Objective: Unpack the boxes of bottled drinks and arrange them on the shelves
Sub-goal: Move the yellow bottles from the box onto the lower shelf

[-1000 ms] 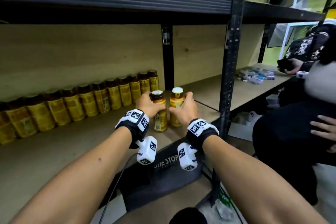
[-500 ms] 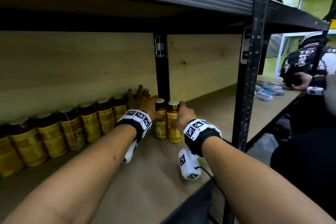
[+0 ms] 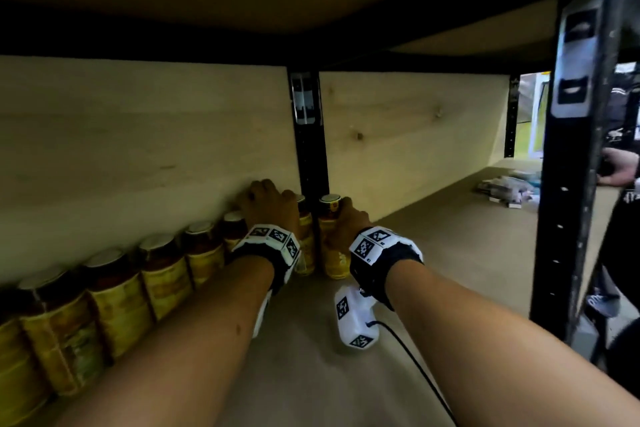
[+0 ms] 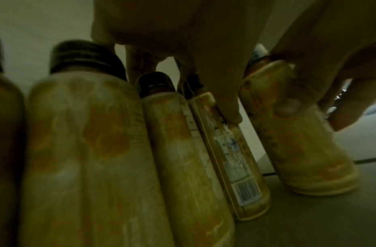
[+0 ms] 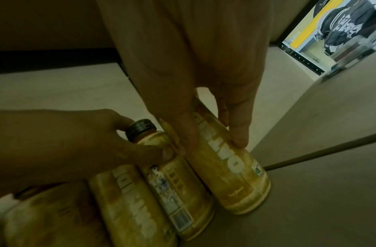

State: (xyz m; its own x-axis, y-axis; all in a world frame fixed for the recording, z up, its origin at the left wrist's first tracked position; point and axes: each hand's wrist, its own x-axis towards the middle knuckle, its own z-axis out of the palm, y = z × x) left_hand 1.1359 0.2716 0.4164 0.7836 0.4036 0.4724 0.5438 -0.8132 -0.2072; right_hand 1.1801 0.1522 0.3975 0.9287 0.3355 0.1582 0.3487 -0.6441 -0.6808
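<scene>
Wooden shelf (image 3: 433, 253) with a pale back wall (image 3: 138, 135), spanning the whole head view, dim under the board above. Black upright post (image 3: 310, 156) at the back, about 12 o'clock; a thicker post (image 3: 571, 184) at 3 o'clock. Beyond it, part of another person (image 3: 620, 166), plus a small pile of packets (image 3: 505, 185) far along the shelf at 2 o'clock.

Row of bottles (image 3: 114, 288) standing against the back wall, running from 9 o'clock inward to the centre, yellow labels, dark caps, touching one another.

Step in hand, by the look of it: setting two more bottles at the right end of that row. Left hand (image 3: 270, 208) curled round the left bottle (image 3: 305, 239), thumb on its label, other fingers reaching over the caps behind. Right hand (image 3: 349, 222) clamped on the right bottle (image 3: 330, 239), thumb and fingers down its sides. Both bottles upright, bases apparently on the shelf, just beside each other in front of the black post, the left one hard against the row's last bottle.

Next move, probably: push both back to the wall in line with the row, check nothing tilts, then let go straight upward without knocking neighbouring caps. Little headroom visible under the upper board, so a low withdrawal toward 6 o'clock seems wise.
</scene>
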